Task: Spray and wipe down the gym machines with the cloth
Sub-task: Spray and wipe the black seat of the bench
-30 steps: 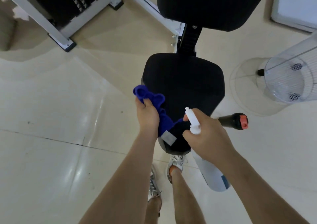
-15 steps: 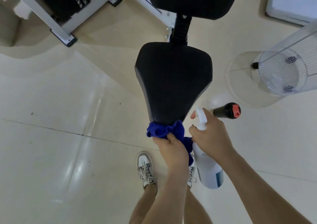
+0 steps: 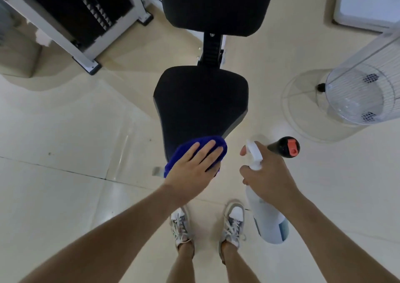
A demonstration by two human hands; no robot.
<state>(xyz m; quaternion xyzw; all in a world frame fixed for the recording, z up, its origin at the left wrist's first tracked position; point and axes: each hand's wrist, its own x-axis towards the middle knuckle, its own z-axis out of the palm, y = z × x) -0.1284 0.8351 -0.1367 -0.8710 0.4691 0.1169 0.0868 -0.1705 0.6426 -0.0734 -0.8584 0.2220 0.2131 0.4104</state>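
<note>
Left hand (image 3: 190, 172) now flat on cloth (image 3: 184, 149)

Left hand (image 3: 190, 170) flat, fingers (image 3: 207, 150) straight; right hand (image 3: 268, 178) curled tight; both arms outstretched.

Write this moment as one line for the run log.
phase: wipe | left hand: flat on blue cloth, pressing it on near end of seat pad | right hand: grips spray bottle, beside the pad

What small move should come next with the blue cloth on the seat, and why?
Probably slide the left hand, with the blue cloth under it, forward along the seat pad toward the backrest. The cloth covers only the pad's near tip; the rest lies bare, and the right hand holds the spray bottle aside.
</note>
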